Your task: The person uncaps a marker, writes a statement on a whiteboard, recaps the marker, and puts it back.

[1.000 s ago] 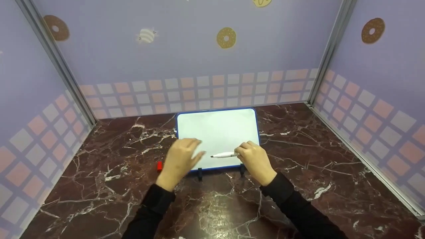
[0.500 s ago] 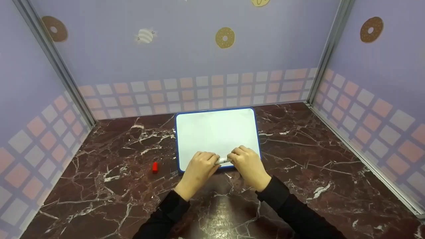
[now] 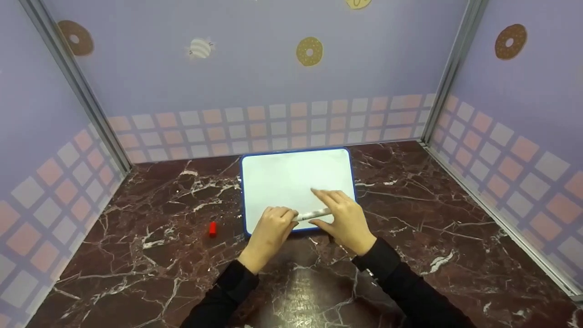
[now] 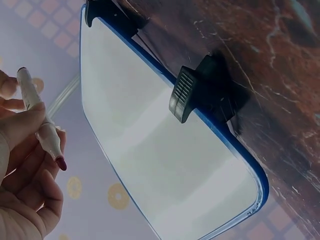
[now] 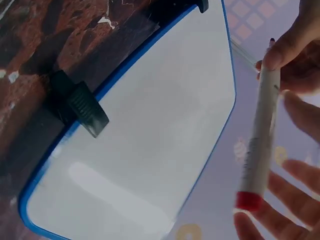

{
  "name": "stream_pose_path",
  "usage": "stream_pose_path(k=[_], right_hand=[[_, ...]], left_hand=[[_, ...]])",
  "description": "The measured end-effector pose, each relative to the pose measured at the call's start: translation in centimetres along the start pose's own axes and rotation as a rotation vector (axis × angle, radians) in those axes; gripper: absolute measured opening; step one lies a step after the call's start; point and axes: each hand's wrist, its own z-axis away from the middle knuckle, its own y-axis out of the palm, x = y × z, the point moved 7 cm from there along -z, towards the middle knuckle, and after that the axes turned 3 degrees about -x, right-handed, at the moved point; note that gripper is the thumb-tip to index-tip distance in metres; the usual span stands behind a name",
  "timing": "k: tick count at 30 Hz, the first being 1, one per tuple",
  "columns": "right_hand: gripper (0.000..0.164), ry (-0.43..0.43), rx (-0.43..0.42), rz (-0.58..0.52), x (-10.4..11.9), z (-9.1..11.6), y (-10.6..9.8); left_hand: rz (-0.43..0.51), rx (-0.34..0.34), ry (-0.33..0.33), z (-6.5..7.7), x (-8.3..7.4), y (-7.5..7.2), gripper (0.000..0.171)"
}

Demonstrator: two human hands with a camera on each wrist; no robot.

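A white marker (image 3: 314, 214) with a red end band (image 5: 248, 200) is held over the lower part of the whiteboard (image 3: 291, 182). My left hand (image 3: 272, 225) pinches it close to its uncapped tip, which shows dark red in the left wrist view (image 4: 61, 163). Around the marker's other end, my right hand (image 3: 350, 221) has thumb and fingers spread apart. In the right wrist view, those spread fingers lie beside and below the red end. To the left of the board, a small red cap (image 3: 212, 229) stands on the dark marbled table.
Blue edging frames the whiteboard, which leans back on black stand clips (image 4: 192, 92) along its lower edge. Purple patterned walls (image 3: 255, 82) enclose the table (image 3: 150, 282) at the back and both sides.
My left hand has come right and taken the marker by its tip end. My right hand has loosened its grip, its fingers now spread. The red cap has stayed on the table.
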Motion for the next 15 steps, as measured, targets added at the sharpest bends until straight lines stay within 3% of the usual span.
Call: stream_pose_path(k=[7,15], right_hand=[[0.08,0.247,-0.05,-0.459,-2.9,0.3,0.9],[0.07,0.619,0.011,-1.069,-4.3,1.5,4.0]], left_hand=[[-0.002,-0.057,-0.007,-0.2,0.1,-0.7,0.019],[0.007,-0.09,-0.011,-0.3,0.1,-1.0,0.018]])
